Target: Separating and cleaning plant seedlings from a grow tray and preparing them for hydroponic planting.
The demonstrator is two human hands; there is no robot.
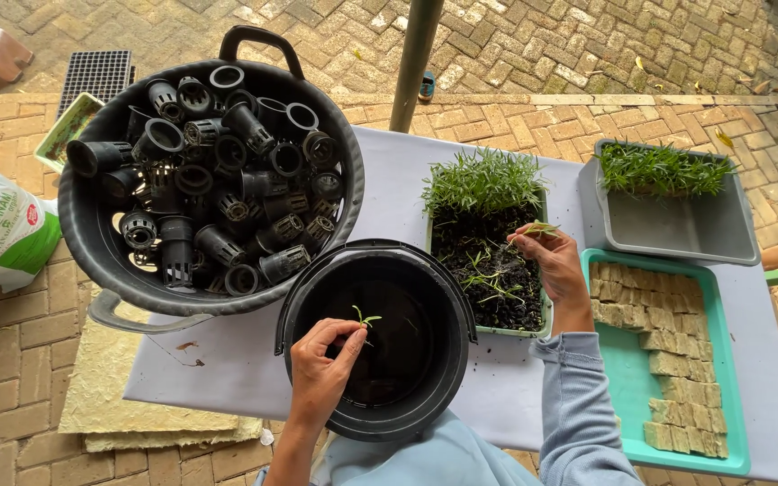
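Seedling [364, 319] in left hand [321, 369], black bucket [312, 297]

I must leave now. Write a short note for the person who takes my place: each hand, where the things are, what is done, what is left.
Left hand: pinches one small seedling over the black bucket.
Right hand: holds another seedling over the soil tray.
Soil tray: the far half is dense with seedlings, the near half mostly bare soil with a few loose ones.
Tub of black net pots at the left; green tray of foam cubes at the right; grey tray with more seedlings beyond it.
Done: near half of the soil tray thinned.
Left: no seedling sits in a cube or pot yet.
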